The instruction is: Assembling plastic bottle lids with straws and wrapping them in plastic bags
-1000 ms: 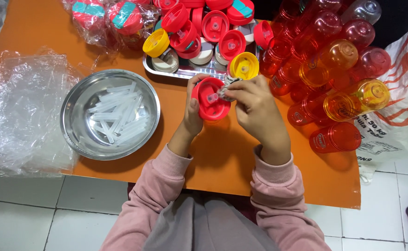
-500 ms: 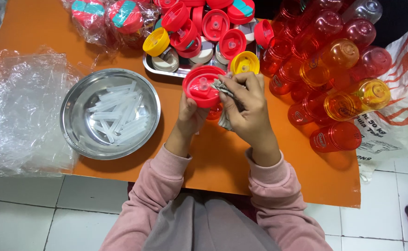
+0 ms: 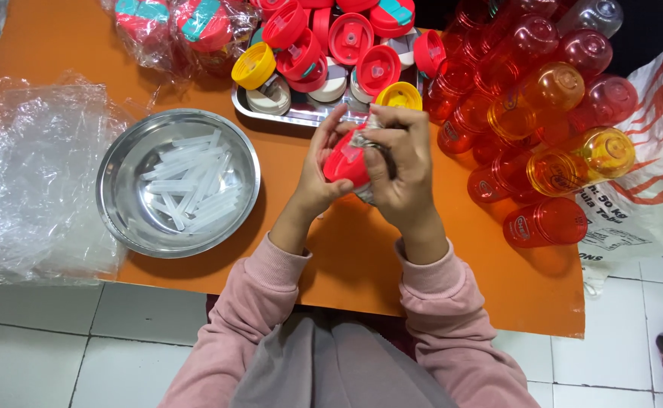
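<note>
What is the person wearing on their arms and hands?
Both arms are in soft pink long sleeves with ribbed cuffs that end at the wrists. The left hand and right hand are bare: no gloves, and no rings, watch or bracelets show.

Both hands, left hand (image 3: 318,170) and right hand (image 3: 401,170), clutch a red lid (image 3: 344,162) over the orange surface (image 3: 346,257), steel bowl (image 3: 120,208) of clear straws (image 3: 188,185) nearby.

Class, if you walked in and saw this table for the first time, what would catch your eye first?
In the middle, the left hand and right hand grip a red bottle lid. To the right lies a pile of red and orange bottles; to the left, a steel bowl of clear straws.
</note>
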